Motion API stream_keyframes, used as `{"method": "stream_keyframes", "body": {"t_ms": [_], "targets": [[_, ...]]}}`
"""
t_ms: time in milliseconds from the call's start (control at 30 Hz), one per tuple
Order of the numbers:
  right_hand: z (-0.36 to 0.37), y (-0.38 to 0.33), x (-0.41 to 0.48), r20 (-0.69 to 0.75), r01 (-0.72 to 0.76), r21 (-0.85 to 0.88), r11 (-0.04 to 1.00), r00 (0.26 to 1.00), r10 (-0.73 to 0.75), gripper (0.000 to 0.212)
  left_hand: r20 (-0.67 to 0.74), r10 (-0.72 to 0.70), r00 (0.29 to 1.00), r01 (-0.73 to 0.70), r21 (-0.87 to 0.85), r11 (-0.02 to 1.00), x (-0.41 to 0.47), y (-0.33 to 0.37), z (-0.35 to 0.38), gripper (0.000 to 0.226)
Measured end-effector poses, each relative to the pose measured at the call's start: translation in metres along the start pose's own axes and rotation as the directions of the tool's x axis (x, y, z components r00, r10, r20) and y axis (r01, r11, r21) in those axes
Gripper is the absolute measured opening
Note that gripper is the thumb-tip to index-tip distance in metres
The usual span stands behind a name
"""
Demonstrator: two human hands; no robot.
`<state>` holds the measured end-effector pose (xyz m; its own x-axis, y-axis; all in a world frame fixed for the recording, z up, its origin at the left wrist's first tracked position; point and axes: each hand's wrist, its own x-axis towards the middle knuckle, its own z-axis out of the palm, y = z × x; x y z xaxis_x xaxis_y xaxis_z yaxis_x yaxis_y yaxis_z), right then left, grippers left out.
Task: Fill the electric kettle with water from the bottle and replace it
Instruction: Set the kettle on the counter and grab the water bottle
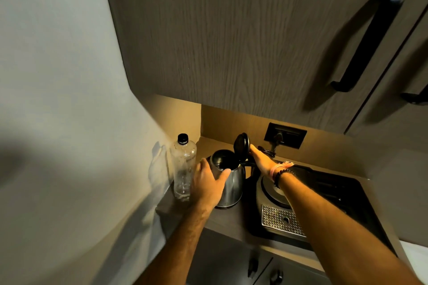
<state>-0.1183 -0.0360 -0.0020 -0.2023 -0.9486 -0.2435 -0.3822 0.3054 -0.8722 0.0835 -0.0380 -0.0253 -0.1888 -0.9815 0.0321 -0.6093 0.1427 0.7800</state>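
The left hand [208,183] wraps around the side of the shiny silver metal electric kettle [228,179]. The fingers curl over the far side and the thumb [223,173] presses on the near side by the rim, so this hand is holding the kettle. The right hand [261,157] reaches past the kettle to the back. Its fingers are stretched out flat and the tips touch the round black kettle lid [241,146]. It is not gripping anything. There are bead and thread bands [281,172] on the right wrist.

The lid stands straight up, so the kettle is open at the top. The inside looks dark, and I cannot tell if there is water in it. The kettle stands on the brown countertop [231,220], in the corner near the wall.

Just to the left of the kettle stands a tall clear plastic bottle with a black cap [183,166]. It is upright and the cap is on. It looks almost empty. It sits right beside the left hand, against the pale wall [58,99].

To the right of the kettle is a dark coffee machine with a silver tray full of little holes [280,217]. Behind it, a black wall socket [285,134] has a plug and cord in it. Above everything hangs a brown wooden cupboard door [231,41] with a long black handle [368,39].
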Motion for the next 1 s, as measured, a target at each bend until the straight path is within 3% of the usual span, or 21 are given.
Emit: {"method": "stream_keyframes", "body": {"t_ms": [100, 167, 267, 333, 400, 500, 567, 667, 867, 933, 1000], "targets": [[-0.004, 0.001, -0.001, -0.006, -0.045, -0.084, 0.995, 0.999, 0.045, 0.057, -0.3, 0.301, 0.905, -0.233, 0.243, 0.942, -0.004, 0.008, -0.032, 0.037], [-0.004, 0.0, -0.003, -0.043, -0.061, -0.226, 0.972, 0.998, 0.052, 0.071, -0.384, 0.414, 0.826, -0.292, 0.336, 0.895, 0.006, 0.009, -0.05, 0.03], [-0.003, -0.001, -0.006, -0.086, -0.107, -0.499, 0.86, 0.994, 0.074, 0.084, -0.249, 0.361, 0.899, -0.228, 0.438, 0.869, 0.027, 0.01, -0.074, 0.045], [-0.004, 0.001, -0.005, -0.104, -0.157, -0.542, 0.826, 0.987, 0.12, 0.084, -0.15, 0.338, 0.929, -0.227, 0.489, 0.842, 0.039, 0.006, -0.083, 0.049], [-0.005, 0.003, -0.005, -0.102, -0.17, -0.54, 0.824, 0.985, 0.137, 0.092, -0.124, 0.379, 0.917, -0.272, 0.499, 0.823, 0.047, 0.004, -0.089, 0.045], [-0.006, 0.002, -0.005, -0.075, -0.148, -0.548, 0.823, 0.989, 0.127, 0.105, -0.137, 0.44, 0.887, -0.334, 0.468, 0.818, 0.053, 0.004, -0.097, 0.034], [-0.005, 0.002, -0.005, -0.07, -0.14, -0.559, 0.817, 0.99, 0.121, 0.103, -0.169, 0.429, 0.887, -0.326, 0.429, 0.842, 0.055, 0.005, -0.102, 0.029], [-0.004, 0.002, -0.003, -0.07, -0.129, -0.569, 0.812, 0.992, 0.109, 0.102, -0.209, 0.371, 0.905, -0.289, 0.337, 0.896, 0.058, 0.006, -0.108, 0.039], [-0.004, 0.003, -0.002, -0.065, -0.112, -0.585, 0.804, 0.994, 0.09, 0.101, -0.174, 0.335, 0.926, -0.255, 0.365, 0.895, 0.07, 0.004, -0.109, 0.041], [-0.004, 0.004, -0.001, -0.064, -0.107, -0.608, 0.787, 0.994, 0.085, 0.096, -0.232, 0.332, 0.914, -0.252, 0.315, 0.915, 0.067, 0.005, -0.108, 0.042], [-0.005, 0.007, 0.003, -0.083, -0.125, -0.625, 0.771, 0.992, 0.094, 0.086, -0.352, 0.378, 0.856, -0.284, 0.29, 0.914, 0.059, 0.005, -0.101, 0.042]]}}
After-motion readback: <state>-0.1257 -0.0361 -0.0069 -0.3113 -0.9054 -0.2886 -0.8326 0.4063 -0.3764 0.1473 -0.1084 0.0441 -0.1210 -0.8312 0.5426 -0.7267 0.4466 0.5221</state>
